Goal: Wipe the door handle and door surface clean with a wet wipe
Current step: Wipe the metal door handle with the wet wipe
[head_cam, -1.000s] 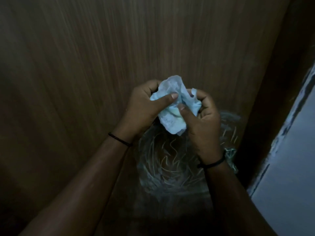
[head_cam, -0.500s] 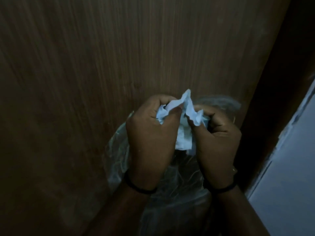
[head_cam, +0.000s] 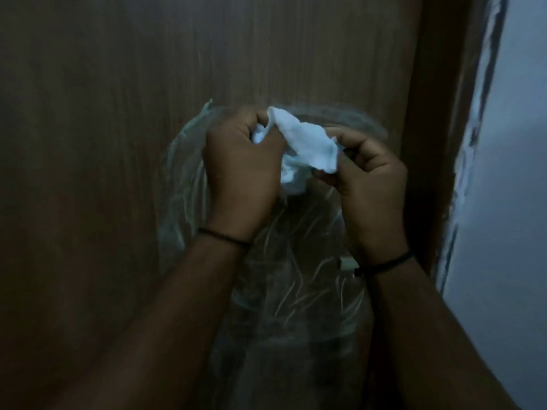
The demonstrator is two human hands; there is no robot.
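A crumpled pale blue-white wet wipe (head_cam: 305,149) is stretched between both hands in front of the dark brown wooden door (head_cam: 118,143). My left hand (head_cam: 239,170) grips its left end with curled fingers. My right hand (head_cam: 370,179) pinches its right end. Both hands sit just above the open mouth of a clear plastic bag (head_cam: 284,291). No door handle shows in the head view.
The clear plastic bag hangs or stands close against the door below my hands. The brown door frame (head_cam: 438,143) runs down the right side. A pale grey-blue wall (head_cam: 509,202) with a rough paint edge lies beyond it. The scene is dim.
Both hands have kept hold of the wipe and pulled it wider between them. The view has shifted, so the bag's mouth and the wall at right show more.
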